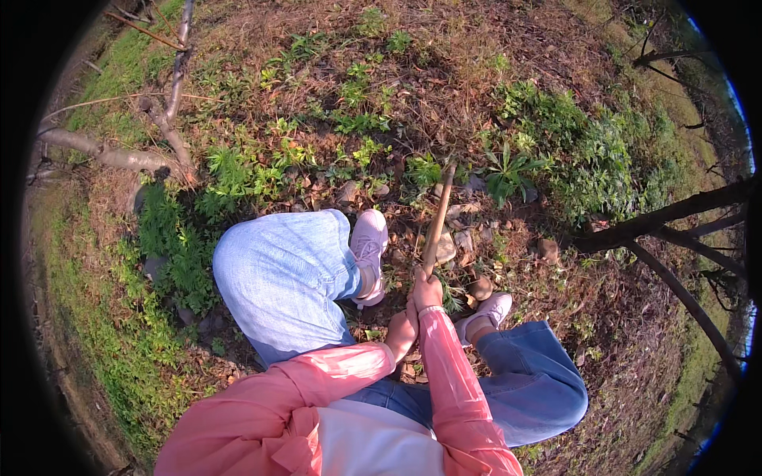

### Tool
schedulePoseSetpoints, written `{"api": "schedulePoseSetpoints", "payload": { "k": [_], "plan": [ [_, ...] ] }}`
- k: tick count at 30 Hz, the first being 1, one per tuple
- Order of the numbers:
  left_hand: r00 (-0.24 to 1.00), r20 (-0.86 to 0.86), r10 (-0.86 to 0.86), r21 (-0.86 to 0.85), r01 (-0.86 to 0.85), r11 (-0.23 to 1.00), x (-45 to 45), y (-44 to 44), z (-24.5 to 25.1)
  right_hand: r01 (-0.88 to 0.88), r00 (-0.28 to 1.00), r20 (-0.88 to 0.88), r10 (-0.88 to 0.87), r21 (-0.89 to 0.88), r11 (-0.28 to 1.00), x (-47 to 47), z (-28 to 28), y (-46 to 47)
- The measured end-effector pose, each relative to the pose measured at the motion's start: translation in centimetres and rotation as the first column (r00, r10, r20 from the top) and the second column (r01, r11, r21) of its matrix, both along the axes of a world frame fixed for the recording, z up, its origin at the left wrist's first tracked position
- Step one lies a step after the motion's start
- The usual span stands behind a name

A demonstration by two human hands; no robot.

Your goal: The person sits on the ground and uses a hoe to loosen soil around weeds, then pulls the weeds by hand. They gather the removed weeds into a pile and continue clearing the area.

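Observation:
Both my hands are closed around a long wooden handle [439, 220] that points away from me over the ground. My right hand [428, 291] grips it farther forward. Just behind and to its left, my left hand [402, 331] holds the handle's near end. The far end reaches the weeds and dry grass, and whether a tool head is on it cannot be told. Stones [445, 247] lie beside the handle on its right. A leafy green plant [513, 172] grows to the right of its far end.
My shoes [369, 241] stand on either side of the handle. Bare branches of a tree [619, 235] reach in from the right, and a forked trunk [172, 149] stands at the upper left. Feathery green weeds [178, 256] grow left of my knee, with more stones among them.

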State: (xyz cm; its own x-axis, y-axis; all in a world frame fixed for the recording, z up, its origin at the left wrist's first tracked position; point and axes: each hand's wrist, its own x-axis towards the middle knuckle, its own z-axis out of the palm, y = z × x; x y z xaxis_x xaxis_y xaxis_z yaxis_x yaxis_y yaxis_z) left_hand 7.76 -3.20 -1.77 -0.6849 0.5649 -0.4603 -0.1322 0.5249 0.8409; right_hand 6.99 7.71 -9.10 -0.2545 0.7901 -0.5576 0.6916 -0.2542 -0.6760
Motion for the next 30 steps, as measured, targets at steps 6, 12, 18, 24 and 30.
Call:
{"api": "schedulePoseSetpoints", "payload": {
  "k": [6, 12, 18, 24, 30],
  "plan": [
    [0.84, 0.536, 0.081, 0.053, -0.129, 0.99, -3.0, 1.5, 0.0, 0.231, 0.813, -0.501, -0.297, -0.191, 0.954, -1.8, 4.6, 1.8],
    [0.705, 0.665, 0.245, -0.212, -0.135, 0.968, -0.6, 0.3, 0.8, -0.354, 0.935, 0.109, 0.337, 0.294, 0.888, 0.8, 0.7, 0.0],
    [0.804, 0.57, 0.17, -0.003, -0.204, 0.979, -0.2, 0.6, -2.6, 0.027, 0.963, -0.268, -0.027, -0.003, 1.0, -0.2, 3.3, 0.0],
    [0.408, 0.913, 0.02, 0.066, -0.197, 0.978, -3.4, 2.9, 4.8, 0.136, 0.913, -0.361, -0.189, -0.167, 0.976, -0.8, 5.4, 4.2],
    [0.415, 0.901, 0.127, -0.056, -0.178, 0.982, -1.5, 1.7, 2.7, 0.016, 0.998, 0.066, -0.019, 0.043, 0.999, 0.3, 1.8, 2.6]
  ]
}}
